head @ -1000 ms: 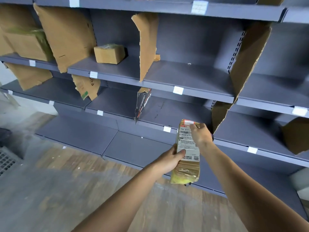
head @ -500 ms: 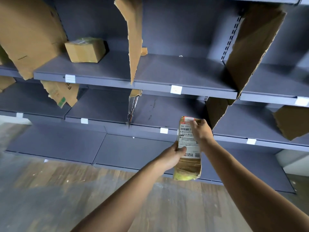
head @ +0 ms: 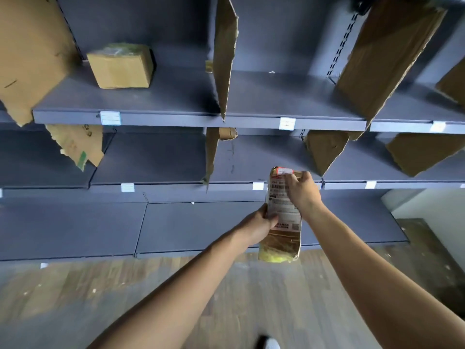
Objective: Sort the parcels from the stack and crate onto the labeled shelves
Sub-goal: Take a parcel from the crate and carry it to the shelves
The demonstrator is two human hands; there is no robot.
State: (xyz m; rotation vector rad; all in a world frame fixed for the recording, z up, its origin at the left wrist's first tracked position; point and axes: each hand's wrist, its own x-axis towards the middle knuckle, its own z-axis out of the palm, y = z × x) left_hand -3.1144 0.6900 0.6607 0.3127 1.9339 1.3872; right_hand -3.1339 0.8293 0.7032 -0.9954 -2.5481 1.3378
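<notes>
I hold a long brown parcel (head: 281,238) with a white shipping label and yellow tape at its lower end, upright in front of the grey shelves. My left hand (head: 256,225) grips its left edge near the middle. My right hand (head: 300,188) pinches its top right corner, level with the front lip of the middle shelf (head: 234,186). A small white label (head: 258,186) sits on that lip just left of the parcel. One taped cardboard box (head: 120,66) stands on the upper shelf (head: 176,119) at the left.
Torn cardboard dividers (head: 225,54) split the shelves into bays; a big one (head: 385,51) leans at the right. White labels (head: 286,122) mark the shelf fronts. The bottom shelf (head: 75,227) juts out over the wooden floor (head: 75,293). My shoe tip (head: 268,345) shows below.
I have stepped closer and to the right, so the shelves loom larger. Both hands keep their hold, and the parcel has risen slightly toward the middle shelf lip.
</notes>
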